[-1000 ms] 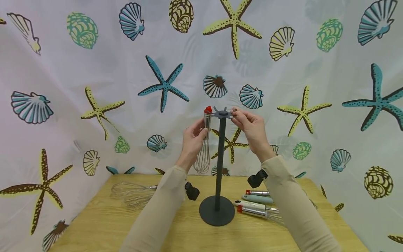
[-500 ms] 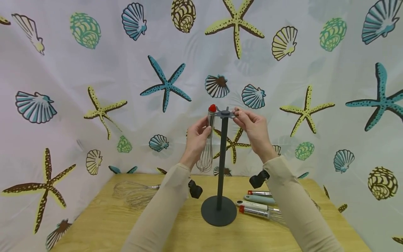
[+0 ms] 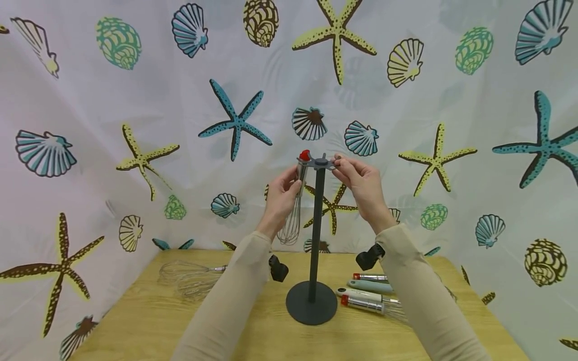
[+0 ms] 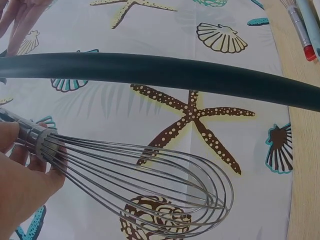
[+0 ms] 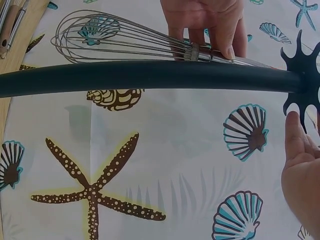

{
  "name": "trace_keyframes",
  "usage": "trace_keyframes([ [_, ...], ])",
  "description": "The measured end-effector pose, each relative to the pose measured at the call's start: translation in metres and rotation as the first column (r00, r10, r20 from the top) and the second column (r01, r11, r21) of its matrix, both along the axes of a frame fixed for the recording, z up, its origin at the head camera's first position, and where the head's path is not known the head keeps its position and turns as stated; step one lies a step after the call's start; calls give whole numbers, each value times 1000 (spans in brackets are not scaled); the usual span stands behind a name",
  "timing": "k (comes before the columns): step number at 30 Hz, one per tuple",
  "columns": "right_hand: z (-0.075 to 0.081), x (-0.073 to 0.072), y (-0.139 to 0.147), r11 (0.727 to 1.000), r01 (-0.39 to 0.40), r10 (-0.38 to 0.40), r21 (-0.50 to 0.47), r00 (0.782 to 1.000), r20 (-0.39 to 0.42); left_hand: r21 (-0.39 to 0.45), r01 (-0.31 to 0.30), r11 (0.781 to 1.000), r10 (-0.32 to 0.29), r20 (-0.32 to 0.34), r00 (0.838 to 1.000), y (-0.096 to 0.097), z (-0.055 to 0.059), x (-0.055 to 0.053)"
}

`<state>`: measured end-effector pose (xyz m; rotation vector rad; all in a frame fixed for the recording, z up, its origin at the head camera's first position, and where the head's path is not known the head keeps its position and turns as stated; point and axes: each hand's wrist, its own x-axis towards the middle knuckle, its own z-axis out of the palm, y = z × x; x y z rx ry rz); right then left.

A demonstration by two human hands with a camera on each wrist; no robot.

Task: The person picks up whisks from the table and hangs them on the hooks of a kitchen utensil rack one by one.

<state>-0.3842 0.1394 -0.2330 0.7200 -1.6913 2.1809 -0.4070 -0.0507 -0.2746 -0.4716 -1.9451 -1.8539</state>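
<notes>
In the head view my left hand (image 3: 281, 200) grips the metal handle of a whisk (image 3: 301, 173), its red end up by the hooked top of a dark stand (image 3: 317, 220). The wire loops (image 4: 150, 185) hang below, slightly slanted, beside the post. My right hand (image 3: 362, 188) pinches the opposite side of the stand's hooked top (image 3: 321, 162) between thumb and fingers. In the right wrist view the hooked top (image 5: 302, 75) shows curved prongs, with my right fingertips at its lower edge. The whisk's red end overlaps one prong in the head view.
The stand's round base (image 3: 311, 313) rests on the wooden table (image 3: 266, 336). Several whisks lie to its right, among them a red-ended one (image 3: 361, 303), a cream-handled one (image 3: 361, 293) and a pale blue handle (image 3: 370, 286). Wire whisks (image 3: 189, 278) lie at the left. A patterned curtain (image 3: 271, 75) stands behind.
The whisk's red end has shifted right, closer to the hooked top, and its wire end now slants to the left. The right hand stays on the stand's top.
</notes>
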Motion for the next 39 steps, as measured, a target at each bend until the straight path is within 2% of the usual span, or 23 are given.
trace_keyframes([
  [8,-3,1,-2,1000,4,-4,4,1000,-6,-59,16,998,-18,-33,999,-8,-1,-5],
  [13,-2,0,-5,1000,-3,3,2,1000,-2,-102,6,995,-11,-52,999,-15,2,-7],
  [18,2,1,-5,1000,0,0,-2,1000,-3,-139,16,990,-30,-98,995,-19,7,-8],
  [21,4,2,-4,1000,4,-4,10,1000,-4,-148,30,989,-45,-100,994,-19,6,-7],
  [28,1,4,-3,999,26,-26,21,1000,-11,-141,122,982,-132,-65,989,-15,-3,-1],
  [39,1,5,-1,998,40,-39,57,999,-22,-103,212,972,-214,-13,977,-12,-10,3],
])
